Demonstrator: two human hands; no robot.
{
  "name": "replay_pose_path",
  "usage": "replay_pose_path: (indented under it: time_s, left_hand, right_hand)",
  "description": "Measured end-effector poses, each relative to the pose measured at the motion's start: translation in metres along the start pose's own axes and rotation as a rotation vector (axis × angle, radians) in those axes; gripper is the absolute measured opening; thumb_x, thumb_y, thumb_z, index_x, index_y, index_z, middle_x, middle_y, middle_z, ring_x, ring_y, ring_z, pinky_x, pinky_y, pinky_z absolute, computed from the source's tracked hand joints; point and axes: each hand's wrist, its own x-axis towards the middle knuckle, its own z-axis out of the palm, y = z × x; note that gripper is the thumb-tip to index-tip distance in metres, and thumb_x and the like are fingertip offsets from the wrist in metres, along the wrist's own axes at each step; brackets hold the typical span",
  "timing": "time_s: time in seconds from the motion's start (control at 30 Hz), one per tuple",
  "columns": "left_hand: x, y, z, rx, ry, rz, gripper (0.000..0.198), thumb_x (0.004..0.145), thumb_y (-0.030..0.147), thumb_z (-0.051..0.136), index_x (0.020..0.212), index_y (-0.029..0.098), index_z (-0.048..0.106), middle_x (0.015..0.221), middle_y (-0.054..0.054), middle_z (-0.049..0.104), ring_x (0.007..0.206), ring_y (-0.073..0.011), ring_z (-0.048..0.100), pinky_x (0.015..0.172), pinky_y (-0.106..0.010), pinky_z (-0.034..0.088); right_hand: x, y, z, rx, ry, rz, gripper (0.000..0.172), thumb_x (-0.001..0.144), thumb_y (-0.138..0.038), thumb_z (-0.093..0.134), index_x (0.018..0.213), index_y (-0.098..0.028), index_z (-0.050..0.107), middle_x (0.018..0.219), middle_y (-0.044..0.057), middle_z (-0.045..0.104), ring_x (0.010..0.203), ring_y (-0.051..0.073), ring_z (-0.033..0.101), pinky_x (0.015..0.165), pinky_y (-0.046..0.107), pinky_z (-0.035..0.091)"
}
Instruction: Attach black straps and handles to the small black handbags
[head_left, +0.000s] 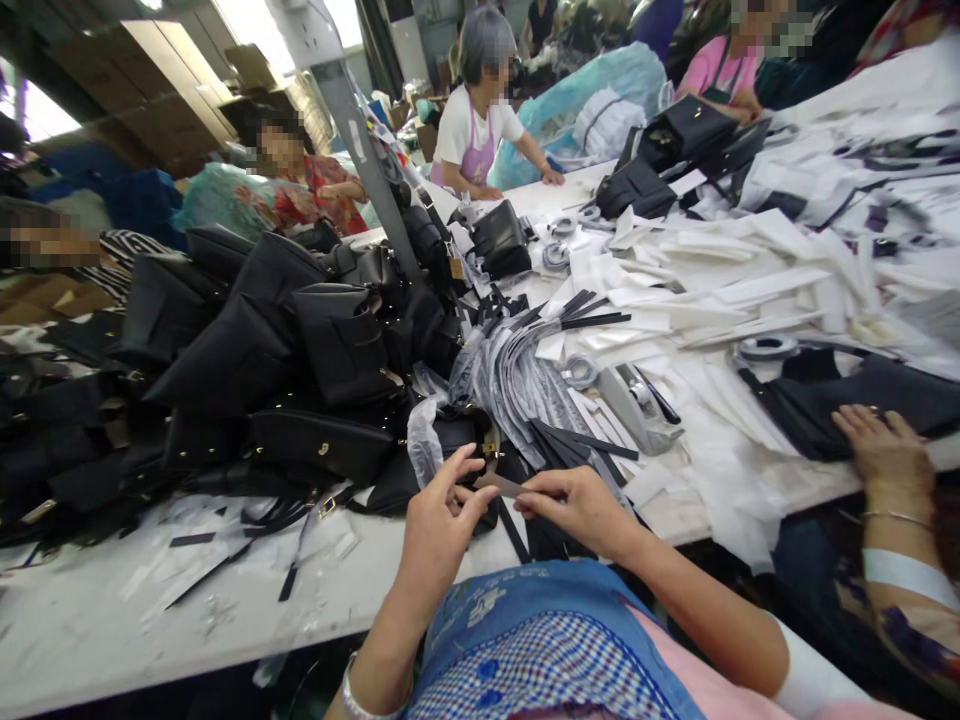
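Observation:
A short, flat brownish-grey strip (501,486) stretches between my two hands, just above the table's front edge. My right hand (581,507) pinches its right end between thumb and fingers. At the other end, my left hand (444,508) has its thumb and curled fingertips around the strip's tip. Right behind my hands lies a black bag (457,437) with gold-coloured hardware and clear plastic wrap (425,442) on it. Black straps (514,535) hang below the strip, partly covered by my right hand.
Black bags (247,330) are piled at left. Wrapped straps (517,370) lie in the middle, beside a grey tape dispenser (637,408). White sheets (720,290) cover the right side. A co-worker's hand (889,450) rests on a black bag (847,395) at right. A metal post (367,150) rises behind.

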Motion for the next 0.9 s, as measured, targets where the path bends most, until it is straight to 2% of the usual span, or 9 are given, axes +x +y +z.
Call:
replay_pose_path:
  time_s: [0.1, 0.2, 0.37, 0.47, 0.57, 0.63, 0.7, 0.8, 0.9]
  left_hand:
    - [0.003, -0.002, 0.011, -0.111, -0.051, -0.048, 0.062, 0.078, 0.035, 0.069, 0.134, 0.020, 0.048, 0.097, -0.007, 0.072, 0.064, -0.0130, 0.065, 0.053, -0.021, 0.053]
    - [0.010, -0.004, 0.020, -0.175, -0.056, -0.069, 0.049, 0.079, 0.035, 0.067, 0.122, 0.015, 0.059, 0.078, -0.004, 0.071, 0.064, -0.0155, 0.067, 0.057, -0.024, 0.056]
    - [0.037, -0.007, 0.035, -0.154, -0.020, -0.076, 0.036, 0.084, 0.034, 0.061, 0.113, 0.012, 0.064, 0.073, -0.005, 0.073, 0.065, -0.0174, 0.070, 0.067, -0.028, 0.059]
    - [0.048, 0.002, 0.052, -0.187, -0.076, 0.026, 0.042, 0.088, 0.030, 0.055, 0.127, 0.015, 0.056, 0.100, -0.011, 0.073, 0.082, -0.0192, 0.072, 0.074, -0.030, 0.060]
    - [0.039, 0.015, 0.058, -0.184, -0.161, 0.201, 0.058, 0.084, 0.025, 0.062, 0.139, 0.025, 0.044, 0.136, -0.012, 0.054, 0.106, -0.0219, 0.066, 0.077, -0.028, 0.059]
    - [0.022, 0.020, 0.047, -0.117, -0.153, 0.286, 0.047, 0.085, 0.024, 0.062, 0.131, 0.027, 0.052, 0.129, -0.009, 0.060, 0.098, -0.0186, 0.068, 0.077, -0.027, 0.059]
    - [0.003, 0.016, 0.026, -0.055, 0.004, 0.302, 0.027, 0.089, 0.025, 0.057, 0.116, 0.024, 0.064, 0.105, -0.006, 0.070, 0.078, -0.0134, 0.070, 0.074, -0.025, 0.058]
    - [-0.016, -0.003, -0.012, -0.046, 0.455, 0.124, 0.026, 0.092, 0.034, 0.053, 0.109, 0.018, 0.064, 0.092, -0.006, 0.071, 0.073, -0.0133, 0.068, 0.067, -0.024, 0.056]
    - [-0.018, -0.026, -0.035, -0.162, 0.507, -0.092, 0.038, 0.092, 0.043, 0.048, 0.112, 0.013, 0.061, 0.104, -0.011, 0.069, 0.090, -0.0185, 0.067, 0.075, -0.028, 0.056]
  right_hand:
    - [-0.002, 0.002, 0.002, 0.007, 0.097, 0.046, 0.023, 0.079, -0.038, 0.068, 0.068, -0.019, 0.073, 0.065, 0.000, 0.071, 0.060, 0.013, 0.062, 0.057, 0.022, 0.043]
    - [-0.002, 0.005, -0.001, 0.025, 0.158, 0.072, 0.026, 0.078, -0.042, 0.069, 0.069, -0.018, 0.074, 0.065, 0.001, 0.072, 0.059, 0.014, 0.062, 0.057, 0.023, 0.044]
    - [0.004, 0.023, -0.032, 0.224, 0.339, 0.085, 0.037, 0.087, -0.048, 0.056, 0.093, -0.016, 0.073, 0.088, 0.008, 0.075, 0.078, 0.020, 0.069, 0.072, 0.030, 0.054]
    - [0.003, 0.030, -0.057, 0.272, 0.618, 0.065, 0.040, 0.087, -0.049, 0.058, 0.105, -0.014, 0.067, 0.096, 0.010, 0.074, 0.078, 0.019, 0.070, 0.073, 0.032, 0.056]
    - [-0.002, 0.027, -0.072, 0.267, 0.794, 0.025, 0.045, 0.084, -0.049, 0.062, 0.114, -0.016, 0.058, 0.093, 0.010, 0.074, 0.067, 0.016, 0.067, 0.059, 0.027, 0.055]
    - [-0.004, 0.025, -0.071, 0.292, 0.762, 0.035, 0.045, 0.081, -0.049, 0.066, 0.110, -0.016, 0.056, 0.089, 0.010, 0.074, 0.060, 0.015, 0.064, 0.050, 0.024, 0.051]
    - [-0.003, 0.027, -0.061, 0.321, 0.611, 0.078, 0.040, 0.081, -0.050, 0.066, 0.101, -0.015, 0.059, 0.086, 0.010, 0.073, 0.058, 0.014, 0.063, 0.048, 0.022, 0.049]
    - [0.007, 0.031, -0.030, 0.302, 0.298, 0.148, 0.037, 0.084, -0.048, 0.061, 0.099, -0.015, 0.063, 0.073, 0.006, 0.071, 0.054, 0.013, 0.059, 0.048, 0.022, 0.048]
    - [0.028, 0.026, 0.004, 0.200, 0.074, 0.126, 0.031, 0.086, -0.043, 0.058, 0.100, -0.016, 0.067, 0.067, 0.003, 0.067, 0.050, 0.012, 0.058, 0.050, 0.023, 0.047]
